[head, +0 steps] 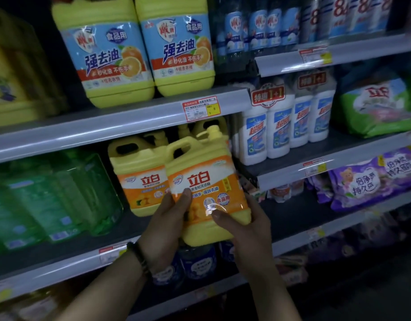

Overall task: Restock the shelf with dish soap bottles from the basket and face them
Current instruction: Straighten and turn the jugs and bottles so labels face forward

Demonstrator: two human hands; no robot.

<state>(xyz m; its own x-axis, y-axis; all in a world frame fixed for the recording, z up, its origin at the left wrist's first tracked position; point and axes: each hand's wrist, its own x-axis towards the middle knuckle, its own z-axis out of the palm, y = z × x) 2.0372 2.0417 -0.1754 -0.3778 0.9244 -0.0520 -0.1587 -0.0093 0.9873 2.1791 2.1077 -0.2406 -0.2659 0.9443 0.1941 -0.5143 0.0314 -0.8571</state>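
Hands: both are clamped on one jug. The left hand (pixel 164 225) grips its lower left side with the thumb laid across the label. The right hand (pixel 248 235) cups the lower right corner, thumb on the label front. A dark wristband (pixel 139 256) circles the left wrist.
Jug: a yellow plastic dish soap jug (pixel 206 181) with a moulded carry handle and a yellow pump on top. Its orange-and-white label has red characters, and the glossy label shows a glare spot by the right thumb.
Where it is: held in front of the grey metal middle shelf (pixel 61 258), tilted with its top leaning left. Its base hangs before the shelf's front edge, not resting on the board.
Neighbour: a second matching yellow jug (pixel 139 177) stands upright on that shelf, label forward — the held jug overlaps its right side. More yellow handles show behind the pair.
Left of it: green translucent bottles (pixel 49 195), blurred.
Shelf above: two large yellow jugs with pale blue labels (pixel 102 54) stand side by side, pictures of orange fruit on them. A red-and-yellow price tag (pixel 201 108) sits on the rail below.
Right bay: white bottles with blue labels (pixel 280 126) stand in a row, with purple pouches (pixel 366 179) lower down.
Room: a dim shop aisle — the edges of the view are smeared.
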